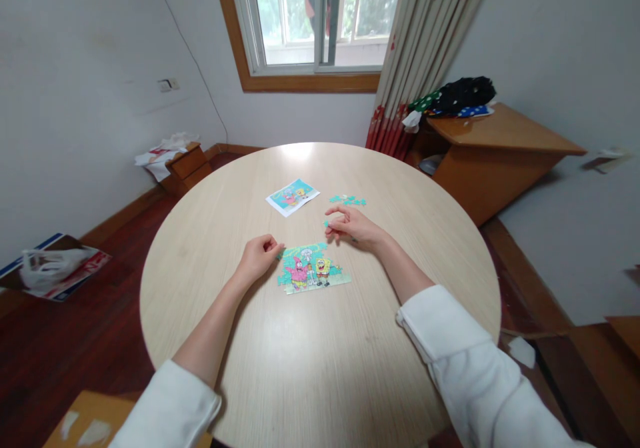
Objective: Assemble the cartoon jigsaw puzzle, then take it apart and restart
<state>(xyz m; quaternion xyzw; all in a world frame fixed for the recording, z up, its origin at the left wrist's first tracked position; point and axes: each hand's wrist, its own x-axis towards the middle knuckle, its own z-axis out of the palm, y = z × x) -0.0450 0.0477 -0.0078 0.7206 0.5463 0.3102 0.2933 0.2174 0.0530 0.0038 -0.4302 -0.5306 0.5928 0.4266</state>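
Observation:
A partly joined jigsaw puzzle (311, 271) of cartoon figures on a teal ground lies flat on the table, with uneven edges at the upper right and left. Above its upper right corner is my right hand (350, 227), pinching a small teal puzzle piece (327, 224) between thumb and finger. My left hand (260, 256) rests at the puzzle's upper left edge, fingers curled closed; what they hold, if anything, is hidden. Loose teal puzzle pieces (349, 201) lie just beyond my right hand. Farther left sits a printed reference picture (293, 197) of the same cartoon scene.
The round, pale wooden table (300, 375) fills the middle of the view. Behind it are a window and a curtain (415, 48). A wooden cabinet (500, 141) with cloths on top stands at the right. A small drawer unit (189, 168) is at the left wall.

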